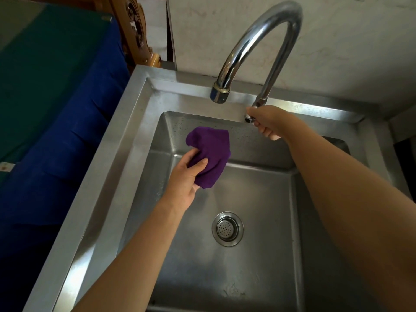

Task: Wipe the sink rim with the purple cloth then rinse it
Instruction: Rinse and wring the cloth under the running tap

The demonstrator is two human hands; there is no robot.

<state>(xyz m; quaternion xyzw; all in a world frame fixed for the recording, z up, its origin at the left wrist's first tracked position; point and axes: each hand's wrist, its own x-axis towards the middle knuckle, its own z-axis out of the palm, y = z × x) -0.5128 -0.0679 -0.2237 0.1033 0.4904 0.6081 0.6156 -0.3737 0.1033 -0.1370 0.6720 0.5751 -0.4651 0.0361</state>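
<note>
while your left hand [184,176] holds the bunched purple cloth [210,156] pinched between thumb and fingers, the cloth hangs above the basin of the steel sink [108,176], below and just left of the spout of the curved faucet [258,41]. your right hand [266,122] is wrapped around the tap handle [248,118] at the faucet's base, on the back rim. the drain strainer [227,228] sits in the basin floor, apart from the cloth. blue fabric [56,154] lies left of the sink.

Plain purple cloth [210,154], grey steel sink [126,136], shiny chrome tap [265,34], blue and perhaps green covering [51,91].
</note>
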